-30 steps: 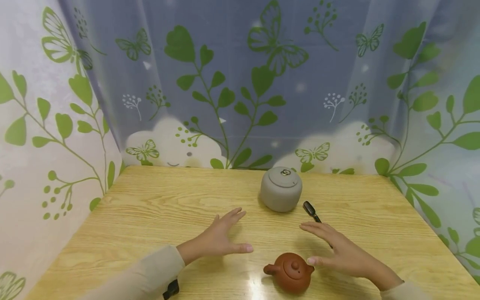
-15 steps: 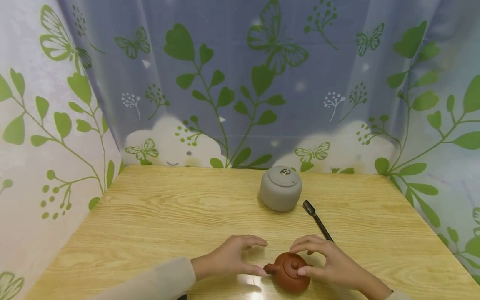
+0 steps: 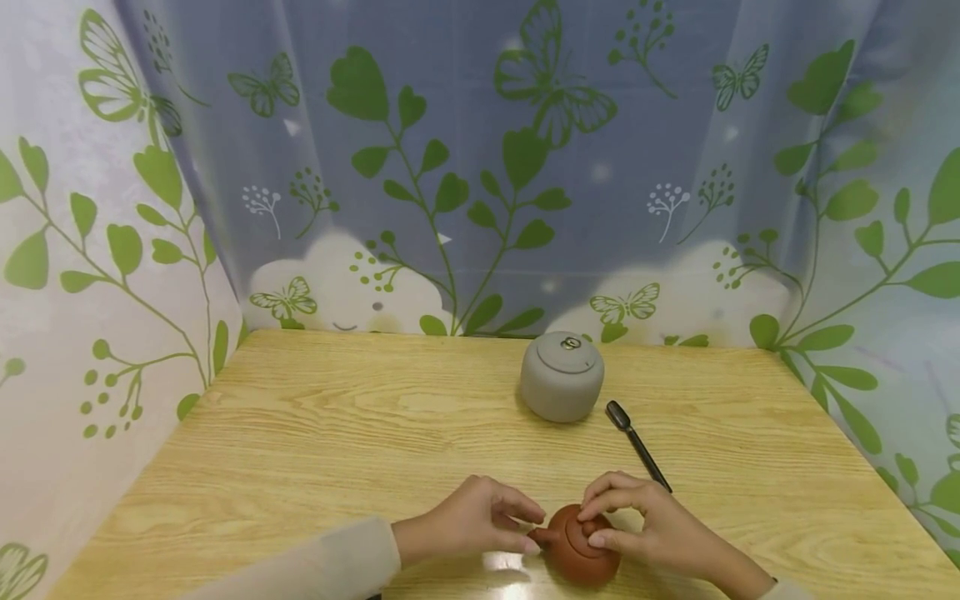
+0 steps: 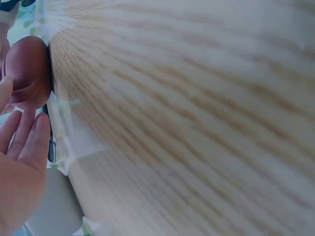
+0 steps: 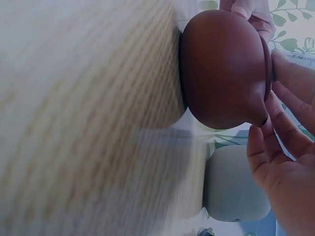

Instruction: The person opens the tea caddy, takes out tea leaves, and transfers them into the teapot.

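A reddish-brown clay teapot [image 3: 587,573] stands upright on the wooden table near the front edge, its handle to the left. My left hand [image 3: 471,523] is at that handle, thumb on the near side and bent fingers on the far side. From the right, my right hand [image 3: 658,529] pinches the knob of the teapot lid [image 3: 576,533] between thumb and fingers. The lid [image 5: 268,66] sits on the pot in the right wrist view, and the spout points toward the right palm. Fingers hide most of the knob and part of the handle.
A grey lidded jar [image 3: 562,383] stands behind the teapot toward the back of the table [image 3: 337,417]. A dark tea scoop [image 3: 637,443] lies between the jar and my right hand. A leaf-patterned curtain [image 3: 450,167] hangs around the back and sides.
Both hands have come in from wide apart to the teapot. The right thumb and fingers have closed on the lid knob, while the left fingers have drawn in around the handle.
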The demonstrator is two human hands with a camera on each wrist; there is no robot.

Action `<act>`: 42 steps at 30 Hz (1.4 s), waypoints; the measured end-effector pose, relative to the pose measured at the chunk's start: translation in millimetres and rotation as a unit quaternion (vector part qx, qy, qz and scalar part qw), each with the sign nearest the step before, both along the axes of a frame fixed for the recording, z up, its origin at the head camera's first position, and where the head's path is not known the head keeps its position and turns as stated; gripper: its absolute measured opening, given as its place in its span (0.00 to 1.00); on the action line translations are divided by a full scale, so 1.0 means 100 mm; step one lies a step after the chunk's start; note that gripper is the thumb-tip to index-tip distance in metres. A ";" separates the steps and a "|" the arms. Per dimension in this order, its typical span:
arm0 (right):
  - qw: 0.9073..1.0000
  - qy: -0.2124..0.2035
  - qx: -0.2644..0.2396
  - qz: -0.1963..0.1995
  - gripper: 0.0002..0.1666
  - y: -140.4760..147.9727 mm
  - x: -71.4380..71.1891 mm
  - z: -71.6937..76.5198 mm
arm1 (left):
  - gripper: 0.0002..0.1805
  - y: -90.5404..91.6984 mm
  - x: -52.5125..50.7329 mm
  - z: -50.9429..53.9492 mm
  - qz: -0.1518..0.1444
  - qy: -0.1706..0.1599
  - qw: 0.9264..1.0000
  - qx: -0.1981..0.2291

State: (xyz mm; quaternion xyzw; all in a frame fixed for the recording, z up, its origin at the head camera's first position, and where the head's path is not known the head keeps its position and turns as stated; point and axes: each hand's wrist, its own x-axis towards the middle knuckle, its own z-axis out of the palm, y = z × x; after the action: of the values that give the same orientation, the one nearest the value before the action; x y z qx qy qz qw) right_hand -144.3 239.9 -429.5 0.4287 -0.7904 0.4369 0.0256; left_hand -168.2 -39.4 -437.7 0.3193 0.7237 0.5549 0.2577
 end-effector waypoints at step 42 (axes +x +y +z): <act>0.987 -0.003 0.024 -0.156 0.11 0.38 -0.12 0.07 | 0.10 0.05 0.05 0.01 0.005 0.039 0.999 0.014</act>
State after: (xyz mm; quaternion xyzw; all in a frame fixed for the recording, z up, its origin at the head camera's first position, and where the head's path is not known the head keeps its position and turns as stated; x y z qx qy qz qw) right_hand -155.8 277.8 -422.9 0.2989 -0.8582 0.4095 0.0807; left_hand -163.3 -34.5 -436.8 0.3410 0.7272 0.5529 0.2220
